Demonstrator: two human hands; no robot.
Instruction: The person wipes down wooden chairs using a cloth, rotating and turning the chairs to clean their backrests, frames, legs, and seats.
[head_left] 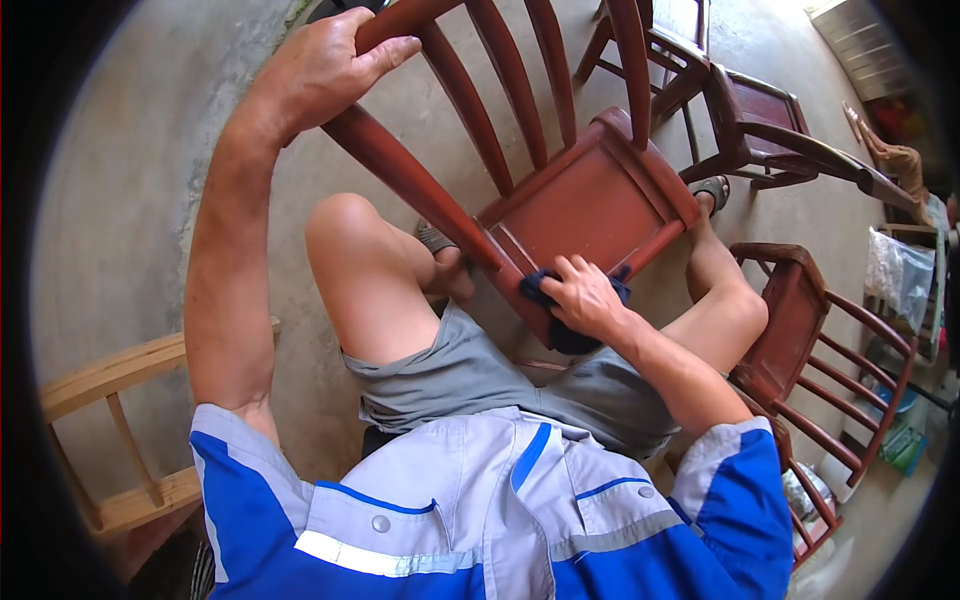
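A reddish-brown wooden chair (590, 205) stands tilted between my knees, its slatted back toward the top of the head view. At the upper left, my left hand (325, 65) grips the top rail of the chair back, thumb over the wood. My right hand (583, 298) presses a dark cloth (574, 338) against the near side edge of the seat, with the fingers bent over the cloth. Part of the cloth sticks out on both sides of the hand.
More reddish-brown chairs stand at the upper right (765, 110) and right (795, 325). A light wooden frame (120, 375) is at the left. Plastic bags (900, 270) and other items lie along the right edge. My sandalled feet are on the concrete floor (130, 240).
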